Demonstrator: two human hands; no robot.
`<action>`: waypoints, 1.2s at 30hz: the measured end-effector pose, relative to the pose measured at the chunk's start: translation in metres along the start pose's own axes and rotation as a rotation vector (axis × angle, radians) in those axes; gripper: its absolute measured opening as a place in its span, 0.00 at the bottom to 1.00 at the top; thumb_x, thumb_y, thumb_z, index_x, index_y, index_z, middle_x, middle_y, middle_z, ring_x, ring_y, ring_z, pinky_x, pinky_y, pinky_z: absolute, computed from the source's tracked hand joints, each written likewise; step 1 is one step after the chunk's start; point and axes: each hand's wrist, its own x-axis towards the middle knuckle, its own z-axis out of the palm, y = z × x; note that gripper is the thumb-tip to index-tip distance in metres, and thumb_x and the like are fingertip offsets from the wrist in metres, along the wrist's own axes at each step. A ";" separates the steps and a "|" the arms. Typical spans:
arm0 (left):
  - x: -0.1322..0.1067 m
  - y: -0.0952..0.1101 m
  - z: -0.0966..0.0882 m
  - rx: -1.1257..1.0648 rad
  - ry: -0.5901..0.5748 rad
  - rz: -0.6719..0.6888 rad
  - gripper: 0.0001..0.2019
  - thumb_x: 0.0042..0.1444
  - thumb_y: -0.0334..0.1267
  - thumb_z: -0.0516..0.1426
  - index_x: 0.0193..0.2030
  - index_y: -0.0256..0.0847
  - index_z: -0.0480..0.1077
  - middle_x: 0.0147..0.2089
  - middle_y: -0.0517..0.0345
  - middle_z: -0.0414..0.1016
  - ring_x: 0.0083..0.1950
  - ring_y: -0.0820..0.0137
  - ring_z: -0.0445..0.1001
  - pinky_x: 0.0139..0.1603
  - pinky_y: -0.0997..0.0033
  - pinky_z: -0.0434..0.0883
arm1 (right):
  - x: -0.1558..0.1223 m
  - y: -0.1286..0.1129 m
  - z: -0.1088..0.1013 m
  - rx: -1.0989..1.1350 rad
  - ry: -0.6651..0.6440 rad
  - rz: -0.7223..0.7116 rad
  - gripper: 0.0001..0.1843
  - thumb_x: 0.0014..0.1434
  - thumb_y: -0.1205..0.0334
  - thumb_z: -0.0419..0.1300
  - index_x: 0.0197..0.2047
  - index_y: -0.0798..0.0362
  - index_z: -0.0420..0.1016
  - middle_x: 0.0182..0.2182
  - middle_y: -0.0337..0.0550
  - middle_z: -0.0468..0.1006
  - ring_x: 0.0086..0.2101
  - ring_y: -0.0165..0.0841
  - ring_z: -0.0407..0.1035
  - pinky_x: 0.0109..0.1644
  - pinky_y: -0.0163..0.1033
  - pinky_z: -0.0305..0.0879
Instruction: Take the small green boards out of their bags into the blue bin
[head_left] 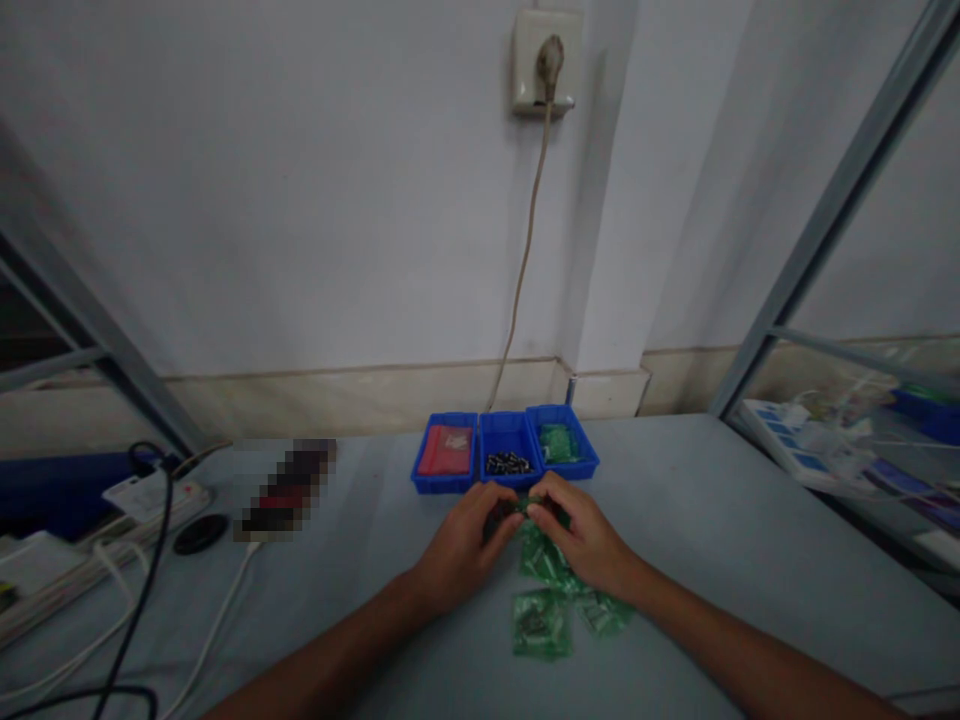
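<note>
My left hand [474,540] and my right hand [581,535] meet in front of the blue bins, fingers closed in a pinch. Between the fingertips is a small green plastic bag [523,506], mostly covered by the fingers. Under and beside my right hand lie several green plastic bags, one [541,624] nearest me with small dark parts inside. The left blue bin [444,486] has red packets [445,450] in it. Small black and silver parts [508,463] lie in the middle bin [504,425]. Green bags [559,443] fill part of the right bin [570,470].
On the left of the table [352,620] are a blurred-out item [289,492], a black disc [200,534], a power strip [45,590] and loose cables. Another power strip [787,445] sits at the right beyond a metal post [817,230]. A cord [530,220] hangs from the wall socket [546,62].
</note>
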 end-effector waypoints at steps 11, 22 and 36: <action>0.000 -0.001 0.000 0.006 0.011 0.008 0.08 0.75 0.41 0.54 0.54 0.44 0.71 0.46 0.55 0.76 0.46 0.65 0.75 0.51 0.65 0.71 | 0.001 0.003 0.000 0.018 0.011 0.012 0.10 0.75 0.55 0.57 0.43 0.49 0.73 0.35 0.38 0.71 0.36 0.34 0.67 0.42 0.39 0.63; -0.001 -0.003 0.001 0.008 0.024 0.022 0.09 0.74 0.40 0.56 0.56 0.45 0.70 0.48 0.55 0.77 0.47 0.66 0.76 0.51 0.66 0.73 | 0.002 0.004 0.000 0.038 0.021 0.003 0.07 0.75 0.57 0.58 0.47 0.49 0.74 0.38 0.41 0.73 0.38 0.36 0.69 0.44 0.40 0.64; -0.001 -0.004 0.002 0.023 0.030 0.018 0.09 0.73 0.39 0.56 0.57 0.45 0.70 0.48 0.55 0.77 0.46 0.65 0.76 0.50 0.65 0.73 | 0.000 0.004 0.001 0.024 0.038 0.036 0.05 0.75 0.58 0.58 0.49 0.48 0.74 0.39 0.40 0.75 0.38 0.37 0.71 0.45 0.41 0.65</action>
